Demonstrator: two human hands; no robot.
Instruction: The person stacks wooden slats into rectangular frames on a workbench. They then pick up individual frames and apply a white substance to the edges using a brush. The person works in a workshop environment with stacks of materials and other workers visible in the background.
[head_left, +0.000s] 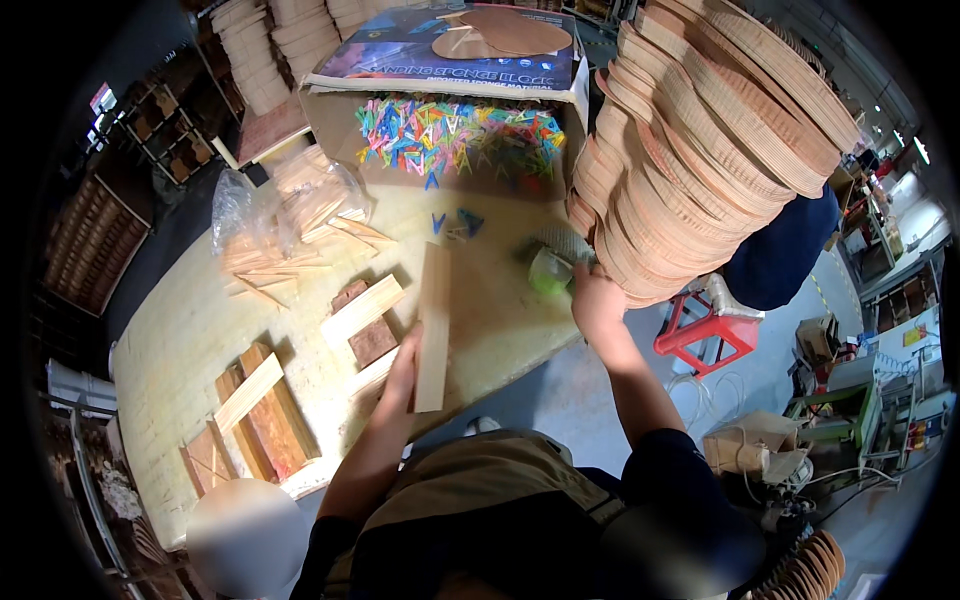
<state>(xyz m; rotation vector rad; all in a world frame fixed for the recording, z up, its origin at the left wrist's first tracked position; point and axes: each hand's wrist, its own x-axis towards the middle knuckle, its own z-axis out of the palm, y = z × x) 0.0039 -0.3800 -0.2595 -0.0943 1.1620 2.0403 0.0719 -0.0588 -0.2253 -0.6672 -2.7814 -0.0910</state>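
Note:
My left hand (404,362) is closed on a flat, pale wooden strip (433,320), held upright over the table's front edge. My right hand (598,302) is curled beside a blurred, clear-and-green container (549,270); whether its fingers grip the container or something small is hidden. Left of my left hand, a pale wooden piece (364,308) lies across a dark brown block (373,341). Farther left, another pale piece (250,392) rests across brown wooden bars (278,412).
A tall stack of curved wooden rims (690,150) rises at the right. At the back, an open cardboard box (345,150) holds many coloured clothespins (460,135). Thin wood sticks (310,190) spill from a plastic bag (235,205). A red stool (708,335) stands beyond the table (500,345).

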